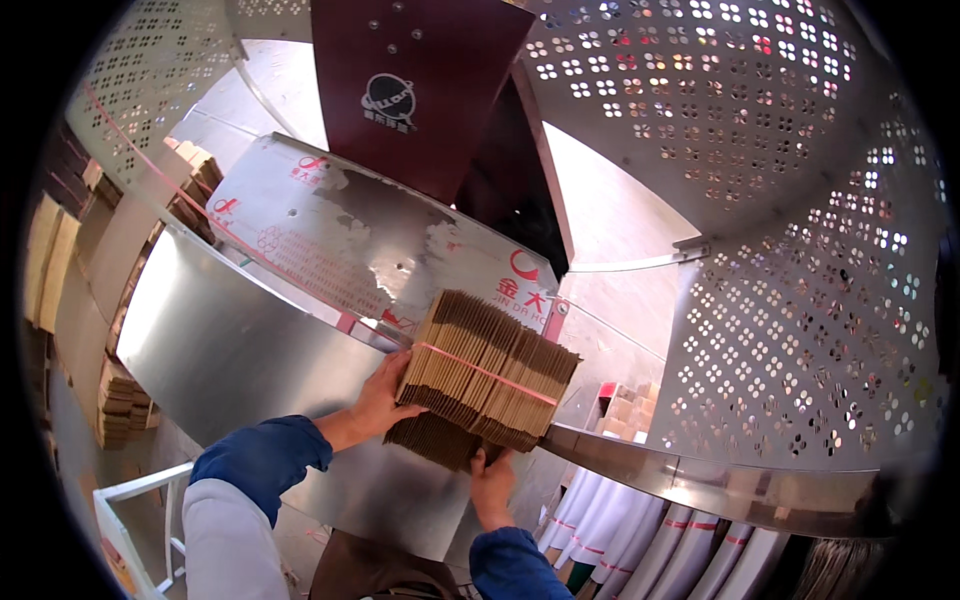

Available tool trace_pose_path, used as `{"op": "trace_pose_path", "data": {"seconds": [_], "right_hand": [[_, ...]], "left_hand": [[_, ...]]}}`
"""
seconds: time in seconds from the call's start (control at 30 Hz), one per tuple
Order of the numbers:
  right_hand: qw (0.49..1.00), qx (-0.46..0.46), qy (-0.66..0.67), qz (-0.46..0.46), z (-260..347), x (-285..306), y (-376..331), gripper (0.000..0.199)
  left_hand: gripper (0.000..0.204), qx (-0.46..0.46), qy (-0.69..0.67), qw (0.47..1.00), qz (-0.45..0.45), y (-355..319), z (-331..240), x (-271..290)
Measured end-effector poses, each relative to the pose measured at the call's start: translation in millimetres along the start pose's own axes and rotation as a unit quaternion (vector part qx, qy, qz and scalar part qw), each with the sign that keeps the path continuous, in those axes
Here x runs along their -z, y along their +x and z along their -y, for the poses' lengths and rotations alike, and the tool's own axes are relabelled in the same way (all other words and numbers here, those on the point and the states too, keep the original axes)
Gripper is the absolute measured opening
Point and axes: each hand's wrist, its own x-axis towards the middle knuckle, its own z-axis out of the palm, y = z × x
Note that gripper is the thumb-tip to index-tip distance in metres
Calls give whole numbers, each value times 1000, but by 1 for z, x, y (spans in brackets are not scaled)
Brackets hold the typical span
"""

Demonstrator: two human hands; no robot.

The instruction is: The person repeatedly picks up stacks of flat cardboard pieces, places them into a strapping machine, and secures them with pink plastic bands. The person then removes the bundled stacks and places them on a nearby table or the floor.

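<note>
A thick bundle of folded brown cardboard pieces (490, 360) stands on edge at the middle of the metal work surface, with a pink strap (485, 372) running around it. My left hand (385, 395) grips the bundle's left end, thumb across the near side and fingers against the end face. Under the near right corner, my right hand (492, 482) holds the lower edge, its thumb pointing up; part of its fingers is hidden beneath the cardboard. Below the strapped part, darker cardboard edges (430, 440) show between the hands.
Behind the bundle is a dark red machine housing (410, 90) above a metal panel with peeling film (340, 225). Perforated metal guards (780, 330) curve around the right. Cardboard stacks (120, 405) stand at left, a white metal frame (140, 490) nearer; wrapped white rolls (640, 530) lie lower right.
</note>
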Motion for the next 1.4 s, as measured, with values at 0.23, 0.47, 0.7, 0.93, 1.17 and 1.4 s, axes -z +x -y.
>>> {"op": "trace_pose_path", "data": {"seconds": [0.23, 0.47, 0.7, 0.93, 1.17, 1.4], "right_hand": [[1000, -11, -10, 13, -12, -5, -1, 52], [1000, -14, 4, 7, -15, -11, -5, 51], [999, 22, 29, -19, -10, -9, -4, 44], [1000, 4, 23, -7, -10, -12, -2, 50], [997, 37, 24, -63, -11, -16, -3, 49], [999, 9, 19, 26, -23, -11, -52, 57]], "left_hand": [[95, 41, -31, 999, 9, -2, 4, -4], [96, 9, 26, 1000, 0, -4, 3, -7], [98, -26, 49, 998, -8, 1, -6, -6], [96, -24, 21, 999, 7, 7, 1, -4], [92, 3, -8, 1000, 9, 7, -6, -2], [94, 42, -37, 998, -19, -69, -4, 10]]}}
